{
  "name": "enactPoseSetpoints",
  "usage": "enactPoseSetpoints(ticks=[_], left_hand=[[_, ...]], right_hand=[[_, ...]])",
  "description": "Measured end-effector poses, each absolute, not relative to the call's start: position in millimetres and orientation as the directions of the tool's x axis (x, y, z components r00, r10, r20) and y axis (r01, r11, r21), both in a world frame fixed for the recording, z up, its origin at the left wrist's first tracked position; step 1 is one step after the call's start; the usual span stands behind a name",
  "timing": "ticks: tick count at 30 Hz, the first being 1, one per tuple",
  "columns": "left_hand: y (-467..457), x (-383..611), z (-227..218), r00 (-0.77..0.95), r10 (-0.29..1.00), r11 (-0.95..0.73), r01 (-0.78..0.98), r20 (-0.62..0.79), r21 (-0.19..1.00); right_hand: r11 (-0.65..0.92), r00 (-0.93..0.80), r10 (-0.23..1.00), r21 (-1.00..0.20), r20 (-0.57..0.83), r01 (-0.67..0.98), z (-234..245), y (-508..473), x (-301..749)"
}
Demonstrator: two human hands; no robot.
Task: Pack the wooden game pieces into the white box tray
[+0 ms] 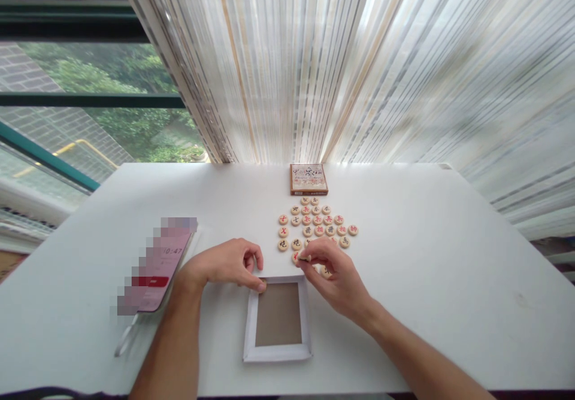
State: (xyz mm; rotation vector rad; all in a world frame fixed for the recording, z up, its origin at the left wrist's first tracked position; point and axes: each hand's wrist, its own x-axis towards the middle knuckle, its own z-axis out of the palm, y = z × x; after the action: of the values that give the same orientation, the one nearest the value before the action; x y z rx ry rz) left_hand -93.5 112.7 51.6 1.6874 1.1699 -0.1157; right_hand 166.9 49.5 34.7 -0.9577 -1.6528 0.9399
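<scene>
A shallow open box (278, 320) with a white rim and a brown bottom lies on the white table in front of me. My left hand (229, 264) rests at its far left corner, fingers curled, fingertips touching the rim. My right hand (330, 269) is just past the box's far right corner, pinching a round wooden chess piece (304, 259) between thumb and forefinger. Several round wooden chess pieces (317, 223) with red and black characters lie spread beyond the hands. A small brown printed box lid (308, 179) sits behind them.
A phone (158, 265) lies to the left on the white table (449, 256), with a cable trailing toward the near edge. Striped curtains hang behind the table. A window shows trees at the far left.
</scene>
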Motion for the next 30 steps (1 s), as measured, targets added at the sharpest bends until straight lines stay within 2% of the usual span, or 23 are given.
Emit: enactPoseSetpoints(ticks=[7,14,19,30], left_hand=[[109,-92,53,0.466,0.606,0.094,0.763,-0.645,0.640],[109,-92,49,0.492,0.602,0.099,0.735,-0.628,0.670],[108,-93,48,0.512,0.602,0.087,0.721,-0.613,0.688],[109,-90,49,0.509,0.607,0.080,0.725,-0.610,0.684]], right_hand=[[0.501,-0.308,0.853,-0.828,0.422,0.252,36,38,157],[0.569,-0.489,0.800,-0.698,0.348,0.435,25,33,143],[0.571,-0.509,0.805,-0.633,0.306,0.523,20,31,138],[0.632,-0.535,0.772,-0.495,0.342,0.596,22,31,129]])
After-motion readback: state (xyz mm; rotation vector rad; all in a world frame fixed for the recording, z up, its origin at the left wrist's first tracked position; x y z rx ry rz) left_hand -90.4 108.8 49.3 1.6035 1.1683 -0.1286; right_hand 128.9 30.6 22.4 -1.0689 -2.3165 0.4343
